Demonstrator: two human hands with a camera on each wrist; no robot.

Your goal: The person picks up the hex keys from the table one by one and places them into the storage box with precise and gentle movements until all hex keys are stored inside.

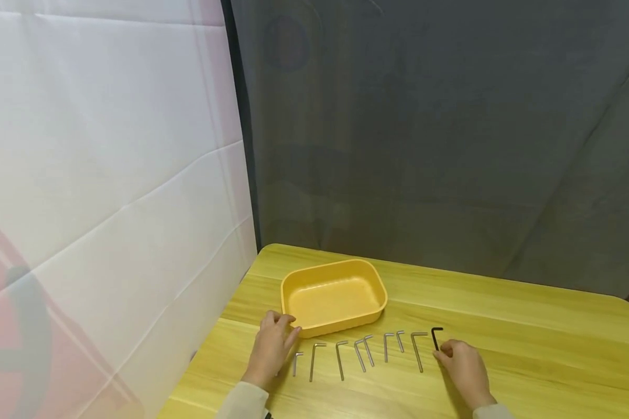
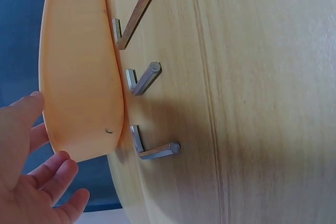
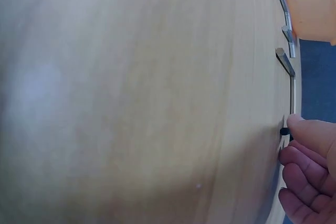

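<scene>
Behind the wooden table (image 1: 529,343) we see a dark grey curtain on the right and a white sheet on the left, the two meeting just above the table's far left corner. On the table sits a yellow tray (image 1: 334,297), shallow, with rounded corners. In front of it lies a row of hex keys (image 1: 359,352), each an L shape laid flat, most of them silver. At the right end of the row is a black key (image 1: 437,337), its short arm pointing right.

Our right hand (image 1: 463,366) is at that black key. From the head view the fingertips meet its lower end, and the right wrist view shows the thumb and fingers (image 3: 307,153) curled against a small dark tip, so we take it that the hand pinches the key, though the key still lies on the table. The nearest silver key lies just beside it on the left.

Our left hand (image 1: 271,346) rests at the near left corner of the tray. The left wrist view shows its fingers (image 2: 50,174) relaxed and fairly straight beside the tray's outer wall, the thumb close to the rim; whether they touch the wall we cannot tell. The hand grips nothing. The shortest silver key (image 1: 296,362) lies just to its right.

The two hands are well apart, one at each end of the row.
</scene>
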